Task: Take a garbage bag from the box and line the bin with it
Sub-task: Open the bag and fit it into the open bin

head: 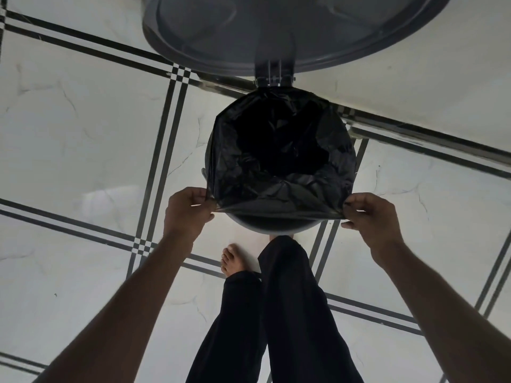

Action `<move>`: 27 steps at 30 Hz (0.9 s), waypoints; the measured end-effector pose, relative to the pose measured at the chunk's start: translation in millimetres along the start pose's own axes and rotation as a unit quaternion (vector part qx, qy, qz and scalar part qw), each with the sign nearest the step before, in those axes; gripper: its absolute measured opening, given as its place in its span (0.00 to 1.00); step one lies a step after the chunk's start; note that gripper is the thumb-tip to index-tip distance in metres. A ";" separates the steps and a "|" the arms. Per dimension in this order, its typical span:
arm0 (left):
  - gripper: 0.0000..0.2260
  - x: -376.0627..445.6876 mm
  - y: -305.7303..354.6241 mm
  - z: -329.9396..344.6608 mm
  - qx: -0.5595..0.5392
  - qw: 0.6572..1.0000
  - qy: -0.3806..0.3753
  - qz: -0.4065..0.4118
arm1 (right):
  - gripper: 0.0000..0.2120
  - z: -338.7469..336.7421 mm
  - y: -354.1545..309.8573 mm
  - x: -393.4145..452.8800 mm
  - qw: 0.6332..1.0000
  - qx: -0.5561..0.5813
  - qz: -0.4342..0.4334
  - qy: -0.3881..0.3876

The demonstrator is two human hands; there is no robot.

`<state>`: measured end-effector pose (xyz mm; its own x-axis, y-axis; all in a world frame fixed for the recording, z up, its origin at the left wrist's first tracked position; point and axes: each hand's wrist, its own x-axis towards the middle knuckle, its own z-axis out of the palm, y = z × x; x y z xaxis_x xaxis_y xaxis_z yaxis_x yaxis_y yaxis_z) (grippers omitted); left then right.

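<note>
A black garbage bag (pixel 279 186) lies open inside a round grey bin (pixel 272 225), its mouth spread over most of the rim. The bag's near edge is stretched straight between my hands, above the bin's bare front rim. My left hand (pixel 186 210) pinches the bag's near left corner. My right hand (pixel 370 214) pinches the near right corner. The bin's grey lid (pixel 276 31) stands raised on its hinge at the far side. The box of bags is not in view.
The bin stands on white marble-look floor tiles (pixel 83 120) with black line borders. My legs in black trousers (pixel 287 313) and a bare foot (pixel 232 259) are just in front of the bin.
</note>
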<state>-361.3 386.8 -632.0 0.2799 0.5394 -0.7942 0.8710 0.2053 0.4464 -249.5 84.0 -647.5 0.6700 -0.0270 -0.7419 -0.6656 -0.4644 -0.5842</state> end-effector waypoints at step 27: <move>0.06 26.8 1.8 6.8 0.134 0.987 -0.079 0.043 | 0.10 28.5 12.1 -2.4 0.992 0.046 0.111 0.041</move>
<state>-349.5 396.1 -655.2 0.3986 0.4068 -0.8220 0.9107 -0.0698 0.4070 -268.5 103.6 -662.2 0.5248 -0.1932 -0.8290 -0.8247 -0.3566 -0.4390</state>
